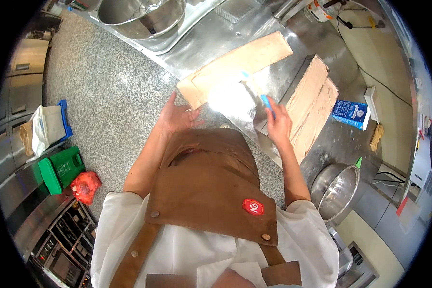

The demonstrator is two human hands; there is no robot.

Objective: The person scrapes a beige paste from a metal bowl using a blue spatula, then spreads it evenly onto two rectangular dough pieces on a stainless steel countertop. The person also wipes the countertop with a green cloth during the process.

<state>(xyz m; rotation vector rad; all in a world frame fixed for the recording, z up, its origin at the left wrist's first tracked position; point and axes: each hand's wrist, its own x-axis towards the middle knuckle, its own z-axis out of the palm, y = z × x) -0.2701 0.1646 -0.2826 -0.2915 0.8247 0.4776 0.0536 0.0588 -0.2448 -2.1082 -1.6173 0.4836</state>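
At the steel table's near edge, my left hand [178, 115] is palm up with its fingers apart, close beside the near corner of a long tan sheet [240, 65]. Whether the fingertips touch that corner I cannot tell. My right hand [279, 124] is closed round the blue handle of a slim tool [268, 104], whose far end is lost in bright glare over the table. Just right of this hand lies a long dark-sided pan [309, 105], topped with a tan, creamy layer marked by ridges and streaks.
A steel mixing bowl [141, 21] stands in a white tray [170, 47] at the upper left. Right of the pan are a blue carton [351, 114], a brush [377, 138] and another steel bowl [336, 192]. A green bin [61, 170] and red bag [85, 187] are at left.
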